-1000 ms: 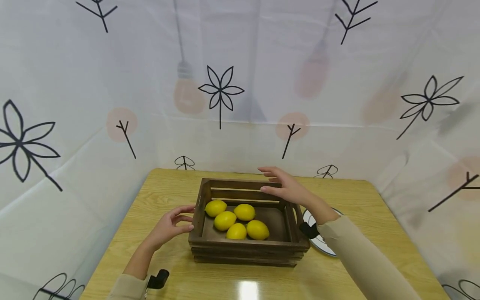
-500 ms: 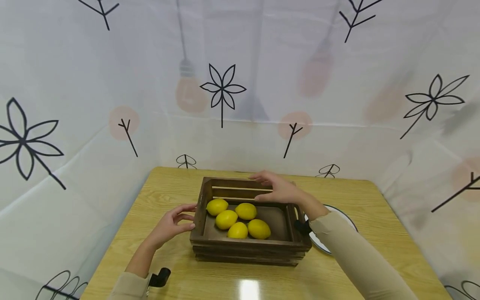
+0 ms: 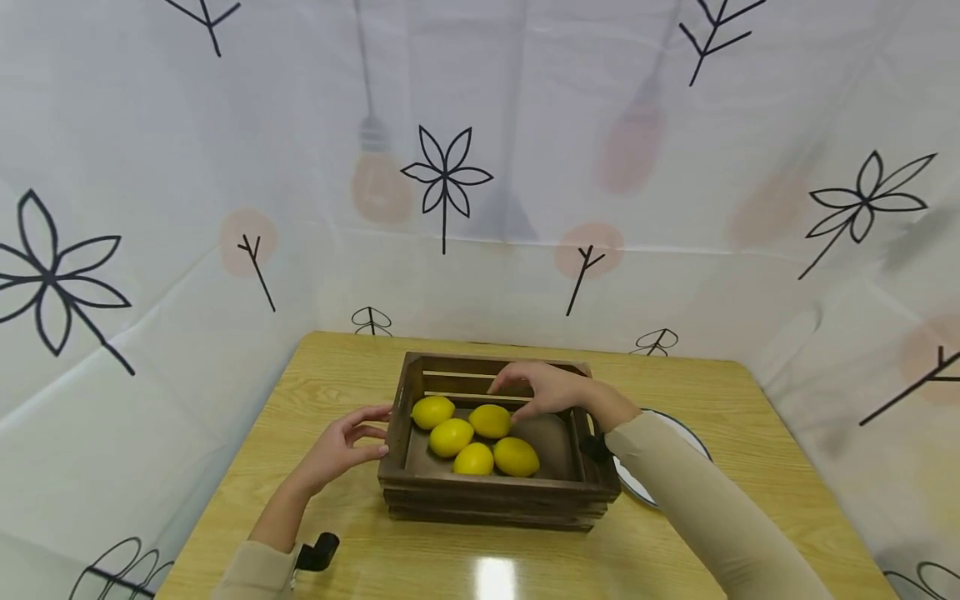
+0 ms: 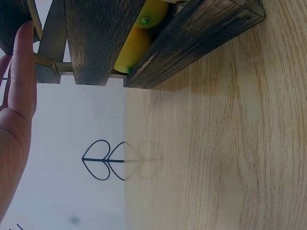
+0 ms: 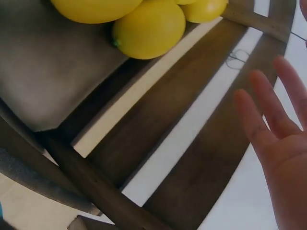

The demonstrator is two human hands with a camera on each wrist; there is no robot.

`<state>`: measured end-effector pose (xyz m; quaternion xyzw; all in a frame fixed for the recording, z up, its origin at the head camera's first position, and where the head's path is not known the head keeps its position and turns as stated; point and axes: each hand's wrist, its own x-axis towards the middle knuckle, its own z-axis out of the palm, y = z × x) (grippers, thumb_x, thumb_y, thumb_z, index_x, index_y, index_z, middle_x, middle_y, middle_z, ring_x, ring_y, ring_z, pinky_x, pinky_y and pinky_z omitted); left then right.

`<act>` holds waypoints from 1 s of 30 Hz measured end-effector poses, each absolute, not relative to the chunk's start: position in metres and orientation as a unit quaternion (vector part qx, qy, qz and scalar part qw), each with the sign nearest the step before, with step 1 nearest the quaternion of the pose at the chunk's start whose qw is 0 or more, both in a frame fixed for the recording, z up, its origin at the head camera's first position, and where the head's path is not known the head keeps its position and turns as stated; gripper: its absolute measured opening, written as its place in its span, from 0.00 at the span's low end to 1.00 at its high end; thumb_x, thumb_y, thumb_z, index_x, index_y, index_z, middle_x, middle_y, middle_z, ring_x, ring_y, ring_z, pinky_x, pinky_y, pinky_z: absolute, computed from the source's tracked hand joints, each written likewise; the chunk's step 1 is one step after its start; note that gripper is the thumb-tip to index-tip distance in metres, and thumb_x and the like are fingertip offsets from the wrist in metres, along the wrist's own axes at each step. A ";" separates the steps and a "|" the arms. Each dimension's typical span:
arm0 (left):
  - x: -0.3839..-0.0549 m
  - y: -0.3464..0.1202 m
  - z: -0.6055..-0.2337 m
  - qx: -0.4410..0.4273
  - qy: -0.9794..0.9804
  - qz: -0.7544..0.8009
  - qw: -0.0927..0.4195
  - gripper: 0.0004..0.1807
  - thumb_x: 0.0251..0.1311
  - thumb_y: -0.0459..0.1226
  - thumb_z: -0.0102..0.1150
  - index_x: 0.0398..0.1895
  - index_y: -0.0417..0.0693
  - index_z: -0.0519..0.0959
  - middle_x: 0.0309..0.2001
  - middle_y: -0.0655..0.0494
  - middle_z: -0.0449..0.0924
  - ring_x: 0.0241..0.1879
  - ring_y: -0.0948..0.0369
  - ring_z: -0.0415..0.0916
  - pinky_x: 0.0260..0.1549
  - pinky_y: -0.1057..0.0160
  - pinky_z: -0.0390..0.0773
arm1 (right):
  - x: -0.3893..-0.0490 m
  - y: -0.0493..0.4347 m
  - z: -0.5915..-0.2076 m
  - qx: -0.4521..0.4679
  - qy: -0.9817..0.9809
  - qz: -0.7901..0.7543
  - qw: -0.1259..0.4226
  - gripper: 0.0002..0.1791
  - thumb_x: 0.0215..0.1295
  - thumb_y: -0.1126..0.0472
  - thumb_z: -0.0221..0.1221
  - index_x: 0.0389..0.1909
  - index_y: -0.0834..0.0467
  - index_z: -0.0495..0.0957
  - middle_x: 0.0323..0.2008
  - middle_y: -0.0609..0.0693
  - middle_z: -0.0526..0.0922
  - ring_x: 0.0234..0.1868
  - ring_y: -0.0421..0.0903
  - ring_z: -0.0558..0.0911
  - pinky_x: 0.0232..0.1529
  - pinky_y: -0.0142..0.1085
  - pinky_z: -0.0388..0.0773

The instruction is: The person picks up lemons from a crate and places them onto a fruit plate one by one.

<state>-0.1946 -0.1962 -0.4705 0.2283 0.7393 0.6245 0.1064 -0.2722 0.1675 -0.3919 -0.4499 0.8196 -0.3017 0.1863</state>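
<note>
Nearest, the front wall of the dark wooden crate [image 3: 495, 502] faces the person on the table [image 3: 555, 567]. Just inside lie the front lemon [image 3: 473, 459], at the cluster's 6 o'clock, and the right-hand lemon [image 3: 516, 457], at 4; neither needs disturbing. At the crate's 9 o'clock the left hand [image 3: 348, 446] grasps nothing, relaxed fingers resting against the side. That light touch serves well as a brace; pushing would likely slide the crate. The middle lemon [image 3: 451, 438] sits at 9 o'clock in the cluster, and beside the crate at 3 a white plate [image 3: 636, 483] is partly covered by the sleeve.

Farther in are the left-hand lemon [image 3: 432, 412], at 10, and the rear lemon [image 3: 491, 422], at 1. Over the latter, the right hand [image 3: 551, 390] grasps nothing, fingers loosely arched, thumb tip just beside the fruit; contact cannot be told. The step looks like a reach for it: best to lower the fingers between fruit and back slats [image 3: 459, 384], thumb opposite, then lift straight up, clear of neighbours.
</note>
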 end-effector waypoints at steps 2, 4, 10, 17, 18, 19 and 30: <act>-0.195 -0.196 -0.471 0.229 0.739 0.625 0.107 0.31 0.58 0.32 0.61 0.65 0.40 0.64 0.60 0.38 0.63 0.51 0.57 0.72 0.43 0.59 0.77 | -0.274 0.166 -0.394 -0.452 0.822 -0.282 0.203 0.24 0.55 0.64 0.66 0.54 0.58 0.73 0.53 0.50 0.73 0.59 0.49 0.69 0.59 0.44 0.65; -0.195 -0.196 -0.471 0.230 0.740 0.623 0.106 0.31 0.58 0.32 0.61 0.65 0.41 0.64 0.60 0.38 0.63 0.51 0.56 0.72 0.43 0.59 0.77 | -0.274 0.165 -0.397 -0.456 0.820 -0.266 0.220 0.24 0.55 0.65 0.66 0.53 0.58 0.73 0.54 0.50 0.73 0.59 0.48 0.69 0.59 0.43 0.65; -0.194 -0.198 -0.472 0.232 0.744 0.618 0.105 0.31 0.59 0.32 0.61 0.66 0.42 0.64 0.60 0.39 0.63 0.51 0.56 0.71 0.43 0.59 0.76 | -0.276 0.159 -0.404 -0.469 0.813 -0.234 0.253 0.23 0.54 0.70 0.65 0.52 0.61 0.73 0.54 0.50 0.72 0.59 0.51 0.68 0.59 0.49 0.64; -0.195 -0.197 -0.470 0.231 0.740 0.623 0.106 0.31 0.58 0.32 0.61 0.66 0.41 0.64 0.60 0.39 0.63 0.51 0.55 0.71 0.43 0.59 0.77 | -0.277 0.151 -0.411 -0.463 0.818 -0.178 0.291 0.23 0.54 0.73 0.63 0.52 0.58 0.74 0.53 0.47 0.72 0.58 0.47 0.69 0.59 0.41 0.65; -0.195 -0.196 -0.470 0.231 0.739 0.624 0.107 0.31 0.58 0.32 0.61 0.66 0.41 0.64 0.60 0.39 0.63 0.51 0.54 0.71 0.43 0.59 0.77 | -0.278 0.150 -0.413 -0.458 0.821 -0.168 0.297 0.23 0.54 0.73 0.63 0.51 0.57 0.74 0.52 0.46 0.73 0.58 0.47 0.69 0.59 0.41 0.65; -0.195 -0.196 -0.470 0.231 0.738 0.624 0.108 0.31 0.58 0.33 0.61 0.66 0.41 0.64 0.60 0.39 0.63 0.51 0.54 0.71 0.43 0.59 0.77 | -0.278 0.149 -0.414 -0.451 0.825 -0.157 0.304 0.23 0.54 0.74 0.62 0.51 0.57 0.75 0.52 0.46 0.73 0.58 0.48 0.69 0.59 0.41 0.65; -0.194 -0.199 -0.471 0.229 0.743 0.620 0.108 0.31 0.59 0.33 0.61 0.66 0.42 0.64 0.60 0.39 0.63 0.52 0.55 0.71 0.44 0.60 0.76 | -0.280 0.144 -0.437 -0.407 0.830 -0.070 0.376 0.29 0.50 0.80 0.61 0.50 0.48 0.75 0.53 0.39 0.70 0.59 0.40 0.67 0.58 0.33 0.64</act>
